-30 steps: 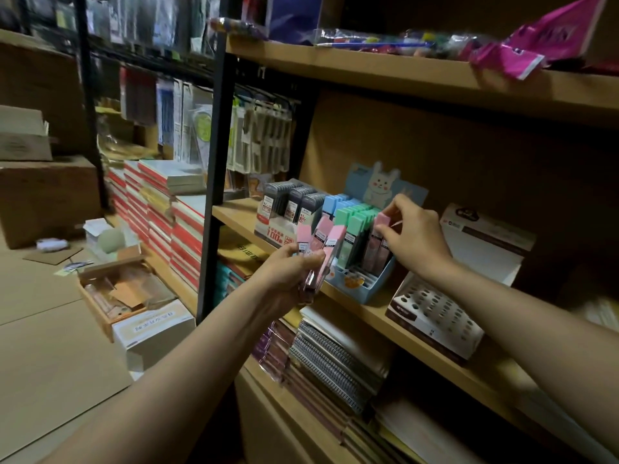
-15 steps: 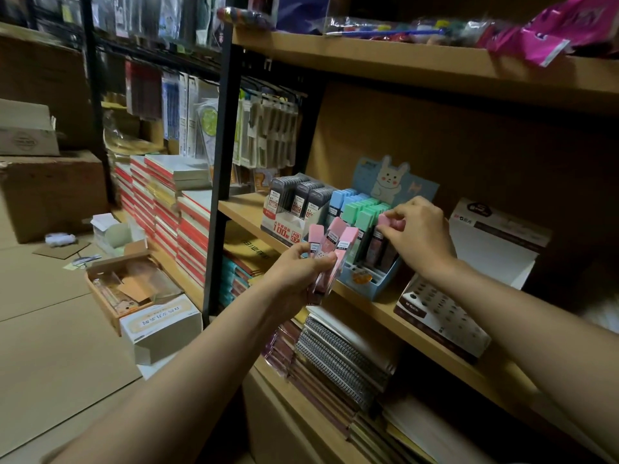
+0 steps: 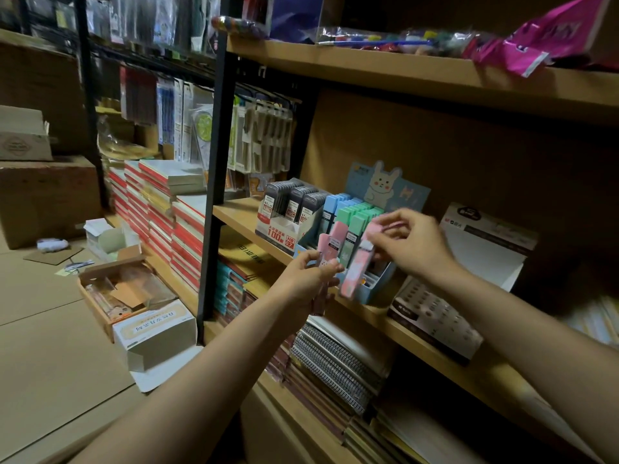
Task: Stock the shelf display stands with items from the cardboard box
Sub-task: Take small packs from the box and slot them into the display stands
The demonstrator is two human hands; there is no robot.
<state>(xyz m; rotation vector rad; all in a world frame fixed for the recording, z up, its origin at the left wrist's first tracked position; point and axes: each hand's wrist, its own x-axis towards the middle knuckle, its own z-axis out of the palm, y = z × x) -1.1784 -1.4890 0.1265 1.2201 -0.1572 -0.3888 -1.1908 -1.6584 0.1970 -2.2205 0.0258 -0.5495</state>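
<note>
Fingers [image 3: 390,226] of the right hand [image 3: 415,244] pinching the top of 1 slim pink plastic lead case [image 3: 356,266], hanging it tilted just in front of the blue cardboard display stand with a rabbit header card [image 3: 375,289] on the wooden middle shelf [image 3: 241,216]. Fingers [image 3: 330,267] of the left hand [image 3: 301,283] curling closed around a small bunch of matching pink cases [image 3: 326,246], seemingly 2 or 3, held upright just left of the stand and touching nothing else. Green cases [image 3: 356,219] and blue cases [image 3: 335,202] already filling the stand's rear rows; front corner slot looking open, though partly hidden behind the hanging case.

Judging the step in hand: feeding the pink case down into that front slot. Risking a slip, being gripped only at the very tip and blurred with motion. Catching the slot's cardboard lip at this tilt likely pushing the light stand toward the shelf edge, or jamming the case crooked. Loosening the left-hand bundle while attending to the right probably dropping cases onto the spiral notebooks [image 3: 331,363] below. Open brown cardboard box [image 3: 100,296] sitting on the floor to the left, well apart from both hands.
</note>
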